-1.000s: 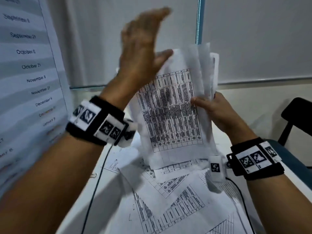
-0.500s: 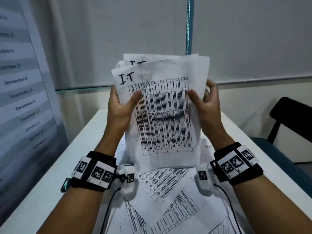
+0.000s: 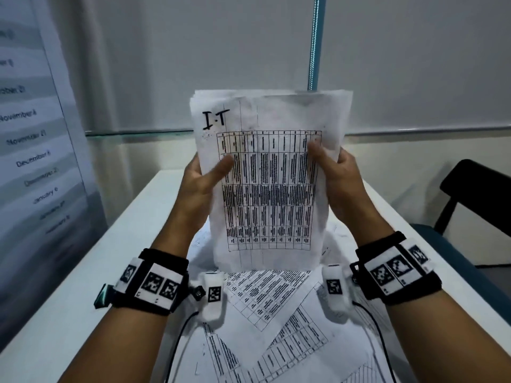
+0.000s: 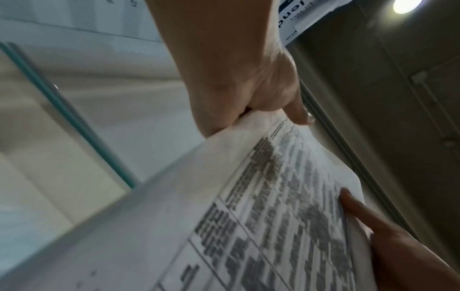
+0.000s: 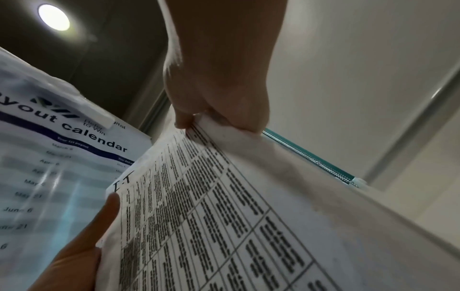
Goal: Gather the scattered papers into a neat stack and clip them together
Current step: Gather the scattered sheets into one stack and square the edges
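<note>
I hold a bundle of printed table sheets upright above the table, its front page marked "I·T". My left hand grips the bundle's left edge, thumb on the front. My right hand grips the right edge the same way. The sheets' top edges look nearly even. In the left wrist view the bundle is pinched at its edge by my left hand, and in the right wrist view the bundle is pinched by my right hand. More printed sheets lie scattered flat below. No clip is in view.
The white table runs away from me to a wall with blinds. A large calendar poster hangs close on the left. A dark chair stands at the right. Cables run from the wrist cameras across the loose sheets.
One second ago my left hand was raised open above the fanned sheets. It has since taken the left edge, and the sheets have drawn together into a more even bundle.
</note>
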